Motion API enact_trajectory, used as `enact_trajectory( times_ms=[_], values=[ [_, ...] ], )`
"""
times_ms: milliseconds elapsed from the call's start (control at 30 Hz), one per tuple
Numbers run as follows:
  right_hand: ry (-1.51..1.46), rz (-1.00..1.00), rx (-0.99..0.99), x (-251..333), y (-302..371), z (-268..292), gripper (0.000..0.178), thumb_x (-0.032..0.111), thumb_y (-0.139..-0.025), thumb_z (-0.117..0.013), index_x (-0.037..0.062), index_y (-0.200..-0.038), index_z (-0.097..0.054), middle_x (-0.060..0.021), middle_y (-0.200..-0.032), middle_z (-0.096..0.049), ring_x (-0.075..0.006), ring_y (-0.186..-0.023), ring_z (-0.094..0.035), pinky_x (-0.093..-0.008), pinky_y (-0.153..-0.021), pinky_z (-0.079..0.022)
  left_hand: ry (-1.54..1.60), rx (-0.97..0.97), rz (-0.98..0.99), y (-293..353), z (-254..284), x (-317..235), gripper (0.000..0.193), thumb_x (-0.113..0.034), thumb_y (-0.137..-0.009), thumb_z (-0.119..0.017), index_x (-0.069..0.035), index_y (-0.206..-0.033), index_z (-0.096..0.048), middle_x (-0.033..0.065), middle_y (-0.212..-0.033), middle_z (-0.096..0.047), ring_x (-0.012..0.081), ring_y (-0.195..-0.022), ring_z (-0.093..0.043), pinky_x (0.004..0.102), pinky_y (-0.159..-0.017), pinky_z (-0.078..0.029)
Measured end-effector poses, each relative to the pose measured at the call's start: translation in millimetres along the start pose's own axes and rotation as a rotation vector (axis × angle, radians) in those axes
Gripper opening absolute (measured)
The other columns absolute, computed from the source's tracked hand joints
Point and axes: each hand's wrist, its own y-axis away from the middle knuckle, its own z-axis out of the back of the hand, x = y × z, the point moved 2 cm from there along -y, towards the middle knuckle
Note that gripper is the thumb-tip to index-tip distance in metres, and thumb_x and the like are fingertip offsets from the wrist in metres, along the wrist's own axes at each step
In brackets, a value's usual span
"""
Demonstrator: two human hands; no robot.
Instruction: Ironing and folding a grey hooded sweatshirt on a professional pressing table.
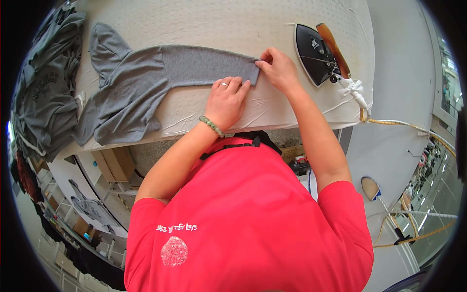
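Observation:
A grey knit top lies on the padded pressing table, its body rumpled at the left. One sleeve stretches flat to the right. My right hand pinches the far corner of the sleeve's end between thumb and fingers. At the near edge of that same end is my left hand, its bent fingers closed on the cloth; the thumb is hidden. An iron with a black soleplate-shaped body and a wooden handle rests to the right of my right hand, touched by neither hand.
A heap of dark grey garments fills the table's left end. White cloth wraps the iron's rear, where a hose and cord lead off right. Below the table's near edge stands a cardboard box. The padded table extends beyond the sleeve.

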Motion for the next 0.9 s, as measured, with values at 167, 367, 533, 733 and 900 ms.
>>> enact_trajectory(
  times_ms=[167,367,533,733,900],
  values=[
    [0.091,0.214,-0.115,-4,11,-1,0.022,0.014,-0.089,-0.076,0.0083,-0.109,-0.069,-0.0097,-0.113,-0.070,-0.0275,-0.094,-0.070,-0.0391,-0.081,-0.056,-0.022,-0.011,0.037,-2,-1,-11,0.047,-0.013,-0.082,-0.073,-0.012,-0.129,-0.069,0.0082,-0.119,-0.063,0.0292,-0.114,-0.061,0.0439,-0.102,-0.046],
    [0.399,0.658,-0.580,5,21,108,0.035,0.016,-0.090,-0.074,0.0103,-0.124,-0.068,-0.0093,-0.120,-0.069,-0.0308,-0.115,-0.065,-0.0426,-0.101,-0.049,-0.047,-0.052,0.070,5,-3,-13,0.046,-0.013,-0.083,-0.074,-0.013,-0.129,-0.069,0.0082,-0.118,-0.063,0.0287,-0.114,-0.061,0.0442,-0.101,-0.046],
    [0.562,0.264,-0.555,-50,14,139,0.037,0.021,-0.092,-0.073,0.0080,-0.126,-0.067,-0.0118,-0.120,-0.069,-0.0325,-0.110,-0.066,-0.0450,-0.094,-0.053,-0.041,-0.068,0.048,6,-3,-15,0.043,-0.014,-0.083,-0.074,-0.013,-0.126,-0.069,0.0087,-0.118,-0.063,0.0283,-0.114,-0.061,0.0443,-0.101,-0.046],
    [0.292,-0.345,0.205,-54,-11,147,0.038,0.027,-0.094,-0.071,0.0035,-0.124,-0.068,-0.0173,-0.102,-0.075,-0.0414,-0.097,-0.071,-0.0499,-0.085,-0.056,-0.054,-0.094,0.055,8,-6,-16,0.041,-0.015,-0.083,-0.074,-0.013,-0.124,-0.070,0.0090,-0.118,-0.063,0.0279,-0.115,-0.061,0.0442,-0.103,-0.046],
    [0.467,0.053,0.143,0,10,124,0.035,0.027,-0.094,-0.071,0.0033,-0.120,-0.070,-0.0212,-0.096,-0.076,-0.0448,-0.094,-0.072,-0.0503,-0.084,-0.057,-0.073,-0.101,0.052,10,-8,-17,0.041,-0.015,-0.083,-0.074,-0.013,-0.123,-0.070,0.0086,-0.117,-0.063,0.0274,-0.115,-0.061,0.0451,-0.104,-0.046]
  ],
)
